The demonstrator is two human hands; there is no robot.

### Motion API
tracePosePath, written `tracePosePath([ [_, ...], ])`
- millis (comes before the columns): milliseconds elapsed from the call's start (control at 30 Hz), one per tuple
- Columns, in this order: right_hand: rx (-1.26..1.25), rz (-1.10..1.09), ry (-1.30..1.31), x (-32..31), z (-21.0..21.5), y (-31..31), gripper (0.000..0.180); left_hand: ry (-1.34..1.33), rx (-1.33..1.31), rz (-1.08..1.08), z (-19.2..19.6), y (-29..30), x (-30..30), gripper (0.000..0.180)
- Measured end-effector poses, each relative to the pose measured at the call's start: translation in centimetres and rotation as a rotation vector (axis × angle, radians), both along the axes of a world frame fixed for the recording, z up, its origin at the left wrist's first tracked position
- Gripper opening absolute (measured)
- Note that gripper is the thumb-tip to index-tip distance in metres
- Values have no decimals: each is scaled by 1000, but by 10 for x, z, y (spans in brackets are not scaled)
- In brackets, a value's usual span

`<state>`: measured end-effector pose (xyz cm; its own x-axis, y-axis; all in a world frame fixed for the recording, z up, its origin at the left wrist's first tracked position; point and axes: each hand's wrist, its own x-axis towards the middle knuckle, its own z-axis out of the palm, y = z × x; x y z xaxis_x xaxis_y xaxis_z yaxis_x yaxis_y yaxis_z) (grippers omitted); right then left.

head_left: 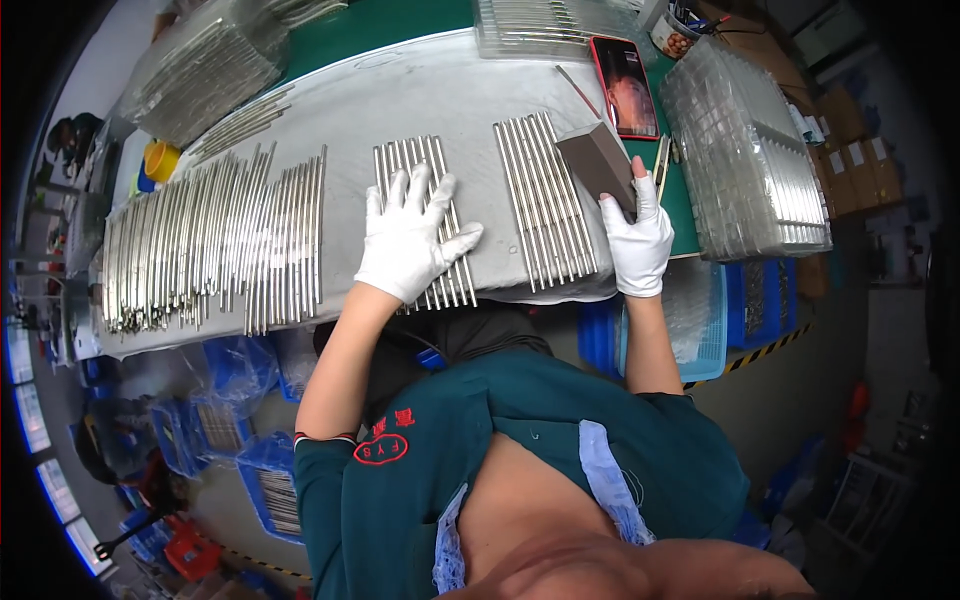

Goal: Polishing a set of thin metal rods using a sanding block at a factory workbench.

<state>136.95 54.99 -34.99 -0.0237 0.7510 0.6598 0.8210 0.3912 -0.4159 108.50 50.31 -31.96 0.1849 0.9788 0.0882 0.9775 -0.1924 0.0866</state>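
My left hand, in a white glove, lies flat with fingers spread over a middle group of thin metal rods. Part of that group is hidden under the palm. In my right hand, also gloved but with a bare fingertip showing, is a dark brown rectangular block, held tilted beside the right group of rods. A wide row of many similar rods covers the left part of the grey cloth. More loose rods lie behind that row.
A red-edged phone lies at the back right. Plastic-wrapped stacks of rods stand at the far left and right. A pen cup stands behind. Below the table edge are blue crates and a light blue basket.
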Motion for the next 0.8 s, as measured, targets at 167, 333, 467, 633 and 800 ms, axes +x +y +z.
tracePosePath([
  [167, -15, -9, 16, -4, 3, -1, 64, -192, 146, -226, -7, 10, 29, 80],
  [333, -14, -12, 40, -2, 2, -2, 64, -64, 206, -131, 2, -1, 5, 81],
  [467, 13, -15, 34, -1, 1, -1, 64, 10, 65, 18, 5, -8, -16, 81],
  [633, 2, -5, 50, -2, 0, 0, 64, -111, -55, 54, -2, -8, -11, 84],
  [800, -4, -6, 47, -1, -1, -1, 65, -89, -46, 43, -4, -7, -7, 79],
])
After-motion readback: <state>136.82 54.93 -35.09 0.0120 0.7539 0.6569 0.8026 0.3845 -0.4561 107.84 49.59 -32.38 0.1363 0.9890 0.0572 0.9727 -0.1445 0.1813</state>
